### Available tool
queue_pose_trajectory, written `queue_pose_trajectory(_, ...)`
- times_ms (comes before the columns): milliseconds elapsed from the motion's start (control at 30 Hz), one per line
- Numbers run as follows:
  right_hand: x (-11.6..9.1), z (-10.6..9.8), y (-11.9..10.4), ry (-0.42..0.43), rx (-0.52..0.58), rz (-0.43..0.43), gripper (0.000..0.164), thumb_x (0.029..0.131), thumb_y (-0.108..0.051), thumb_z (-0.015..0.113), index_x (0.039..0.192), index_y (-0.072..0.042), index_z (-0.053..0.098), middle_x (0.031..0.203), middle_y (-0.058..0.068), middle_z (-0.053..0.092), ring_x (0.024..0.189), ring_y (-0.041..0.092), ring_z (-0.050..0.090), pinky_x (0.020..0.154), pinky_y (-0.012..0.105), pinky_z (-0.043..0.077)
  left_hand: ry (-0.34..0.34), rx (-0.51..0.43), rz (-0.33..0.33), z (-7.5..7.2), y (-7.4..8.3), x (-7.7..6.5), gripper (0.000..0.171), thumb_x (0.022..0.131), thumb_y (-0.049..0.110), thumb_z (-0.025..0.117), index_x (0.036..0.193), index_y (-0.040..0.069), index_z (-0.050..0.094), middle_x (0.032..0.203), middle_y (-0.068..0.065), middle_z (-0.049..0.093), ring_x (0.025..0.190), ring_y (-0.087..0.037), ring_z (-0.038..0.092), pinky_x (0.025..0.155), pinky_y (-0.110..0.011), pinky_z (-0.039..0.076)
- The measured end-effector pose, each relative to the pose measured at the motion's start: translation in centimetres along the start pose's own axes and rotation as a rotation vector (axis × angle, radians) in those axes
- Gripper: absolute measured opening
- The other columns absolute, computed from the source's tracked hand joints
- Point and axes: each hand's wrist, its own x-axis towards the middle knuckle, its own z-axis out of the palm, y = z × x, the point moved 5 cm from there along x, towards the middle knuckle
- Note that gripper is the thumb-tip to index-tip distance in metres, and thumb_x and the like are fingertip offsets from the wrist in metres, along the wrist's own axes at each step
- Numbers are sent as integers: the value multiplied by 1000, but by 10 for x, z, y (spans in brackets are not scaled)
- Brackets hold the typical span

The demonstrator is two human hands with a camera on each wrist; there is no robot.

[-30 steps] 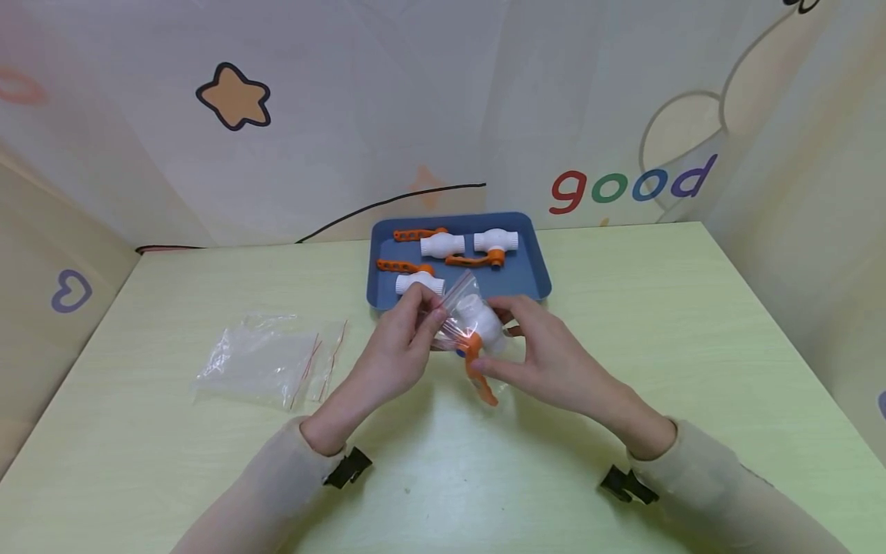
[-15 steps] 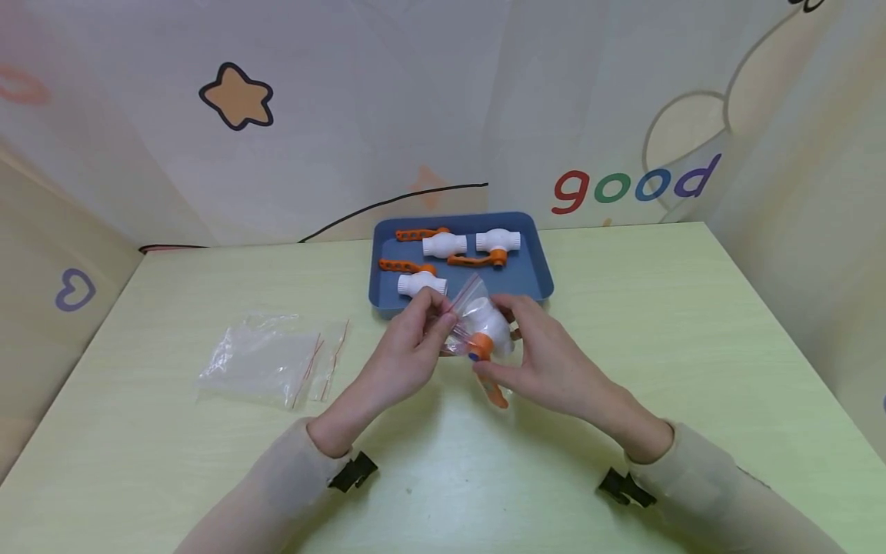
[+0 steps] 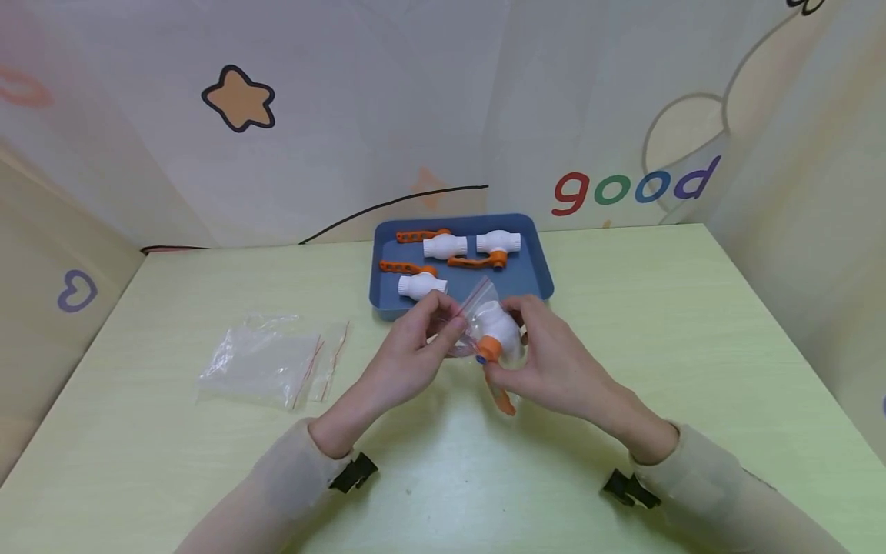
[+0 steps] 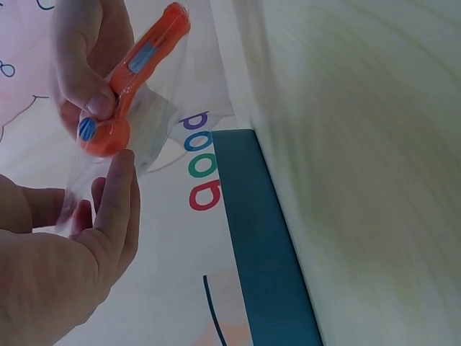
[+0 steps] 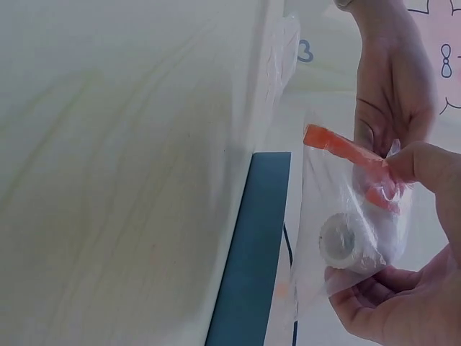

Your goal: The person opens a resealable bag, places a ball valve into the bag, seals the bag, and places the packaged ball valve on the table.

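Note:
A white ball valve with an orange lever handle sits inside a clear zip-lock bag, held above the table in front of the tray. My left hand pinches the bag near its red-lined mouth, thumb against fingers. On the other side, my right hand grips the valve through the plastic, thumb by the handle. The white pipe end shows through the bag in the right wrist view. Fingers partly hide the valve body in the head view.
Behind the hands stands a blue tray holding three more white valves with orange handles, one of them a front-left valve. Flat clear zip-lock bags lie on the table at left. A printed curtain hangs behind.
Both hands and the bagged valve have shifted slightly right and toward the person. The valve has turned a little, so its orange hub with the blue cap faces the camera more.

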Motion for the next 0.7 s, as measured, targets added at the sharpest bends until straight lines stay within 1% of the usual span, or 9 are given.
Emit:
queue_pose_trajectory(200, -1, -6, 4, -7, 0, 21, 66, 75, -24, 79, 128, -5, 44, 116, 3, 51, 93, 17, 52, 70, 31, 51, -49, -51, -11, 1, 0, 0, 17, 99, 17, 55, 111, 5, 56, 100, -14, 59, 90, -26, 63, 79, -42, 55)
queue_pose_trajectory(333, -2, -10, 11, -1, -21, 31, 66, 75, -24, 79, 128, -3, 44, 116, 5, 51, 91, 18, 52, 68, 30, 52, -60, -41, -27, 0, -2, -1, 25, 99, 20, 55, 117, 3, 57, 104, -18, 59, 91, -28, 63, 78, -36, 56)
queue_pose_trajectory(400, -2, -12, 14, 3, -32, 43, 67, 75, -24, 79, 128, -2, 44, 116, 6, 51, 90, 18, 52, 67, 30, 52, -56, -27, -44, -1, -1, -2, 26, 99, 19, 55, 119, 3, 56, 105, -18, 59, 91, -27, 63, 77, -33, 56)
queue_pose_trajectory(433, -2, -13, 16, 4, -35, 51, 68, 75, -24, 79, 128, -2, 43, 116, 6, 51, 90, 19, 52, 67, 30, 52, -53, -19, -53, -2, 0, -3, 26, 99, 18, 55, 120, 2, 56, 106, -19, 59, 90, -26, 63, 76, -33, 56)
queue_pose_trajectory(533, -3, -18, 21, 5, -39, 83, 69, 75, -24, 79, 129, -1, 42, 116, 7, 50, 90, 20, 52, 66, 29, 52, -50, 17, -67, -4, 11, -7, 25, 99, 14, 55, 119, 0, 55, 103, -17, 60, 87, -23, 64, 75, -31, 55)
queue_pose_trajectory(667, -3, -24, 27, 10, -40, 113, 68, 75, -22, 79, 129, -1, 42, 114, 9, 50, 87, 22, 52, 63, 31, 52, -55, 73, -59, -6, 26, -13, 21, 99, 11, 54, 116, -2, 56, 97, -14, 61, 83, -21, 63, 73, -30, 55)
queue_pose_trajectory(700, -3, -26, 29, 10, -43, 117, 68, 75, -22, 79, 128, 0, 42, 114, 9, 50, 86, 22, 52, 62, 31, 52, -57, 81, -59, -6, 27, -13, 20, 99, 11, 54, 115, -1, 57, 97, -13, 61, 83, -21, 63, 73, -30, 55)
